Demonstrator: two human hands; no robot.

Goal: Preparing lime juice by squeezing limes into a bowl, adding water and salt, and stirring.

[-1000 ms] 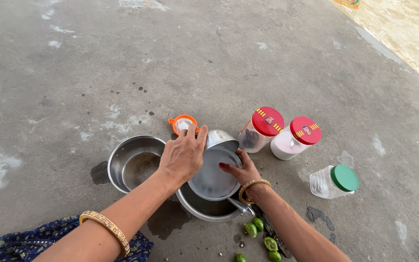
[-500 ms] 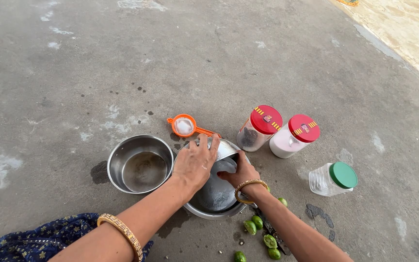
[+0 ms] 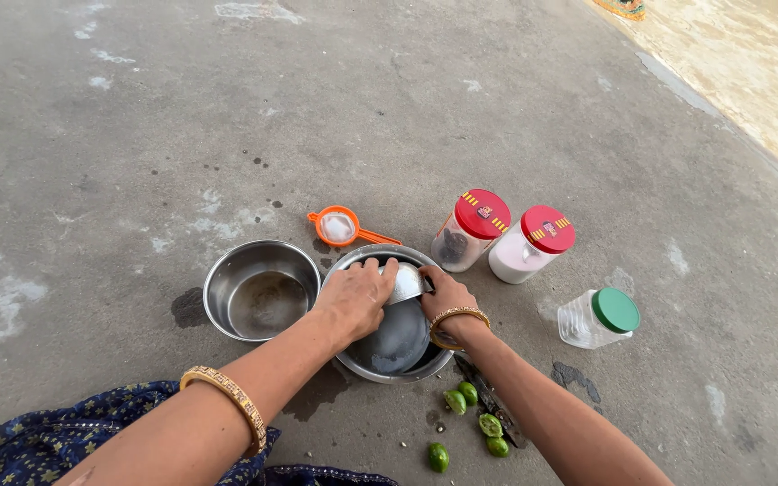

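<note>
A large steel bowl (image 3: 346, 358) stands on the concrete floor in front of me. Inside it lies a round grey steel pan (image 3: 398, 340), and a small shiny steel cup (image 3: 406, 282) sits at its far rim. My left hand (image 3: 356, 298) grips the pan's left edge, its fingertips touching the cup. From the right, my right hand (image 3: 444, 292) holds the pan, with a gold bangle on that wrist. Both hands are down inside the bowl.
A second steel bowl (image 3: 261, 290) with a little water stands to the left. An orange strainer (image 3: 339, 226) lies behind it. Two red-lidded jars (image 3: 474, 227) (image 3: 529, 243) and a clear green-lidded jar (image 3: 598, 317) are to the right. Several green limes (image 3: 466, 396) lie near my right arm.
The pan was held up and tilted above the bowl; both hands have lowered it into the large bowl. The view has shifted slightly.
</note>
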